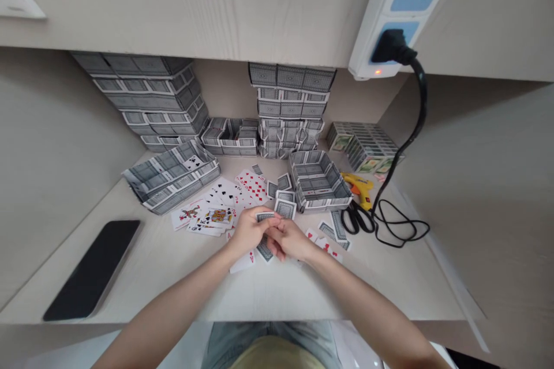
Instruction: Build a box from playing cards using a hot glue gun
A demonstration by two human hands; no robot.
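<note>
My left hand (249,230) and right hand (291,239) pinch a folded card (265,217) mid-desk; a slip could spoil the crease, scattering loose cards (225,196).

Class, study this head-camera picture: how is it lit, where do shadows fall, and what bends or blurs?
Head view: soft, even light, no hard glare; shadow gathers under the shelf behind the stacked card boxes. Wide-lens distortion bows the desk edges and tilts the power strip. The left hand and right hand, folding a card, look sharp; the phone shows only faint sheen.
</note>
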